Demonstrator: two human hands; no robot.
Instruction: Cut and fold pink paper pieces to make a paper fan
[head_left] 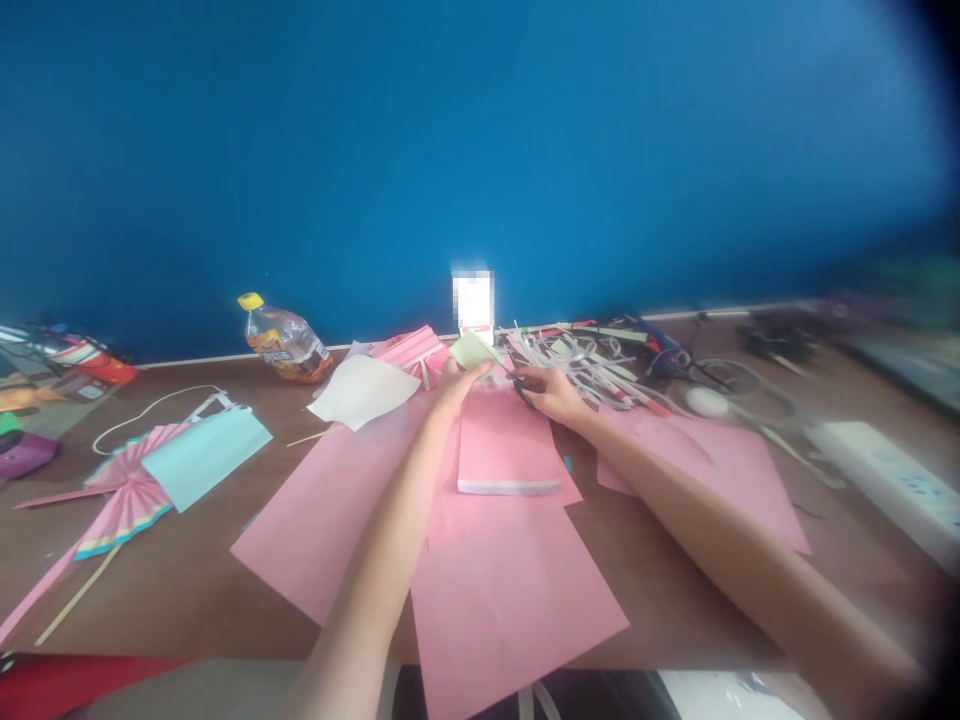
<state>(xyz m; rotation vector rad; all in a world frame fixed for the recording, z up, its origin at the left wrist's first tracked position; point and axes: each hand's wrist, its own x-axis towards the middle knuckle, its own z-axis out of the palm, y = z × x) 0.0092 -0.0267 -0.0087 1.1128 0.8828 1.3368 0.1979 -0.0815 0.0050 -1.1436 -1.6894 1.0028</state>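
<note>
My left hand [451, 385] grips a small piece of pale green paper [474, 350], its thumb on top. Close beside it, my right hand [551, 395] is closed around a pair of scissors [523, 388]; the blades point left at the paper's edge, and blur hides whether they touch it. Both hands are above a stack of pink paper [510, 450]. Larger pink sheets [517, 590] spread beneath and around the stack, one of them hanging over the table's front edge.
Left of the hands are a white paper piece [364, 390], a tipped plastic bottle [285, 340], a folded pink fan [139, 480] and a light blue sheet [206, 455]. Tangled paper strips [592, 365] lie at the back right. A white power strip [889, 480] sits far right.
</note>
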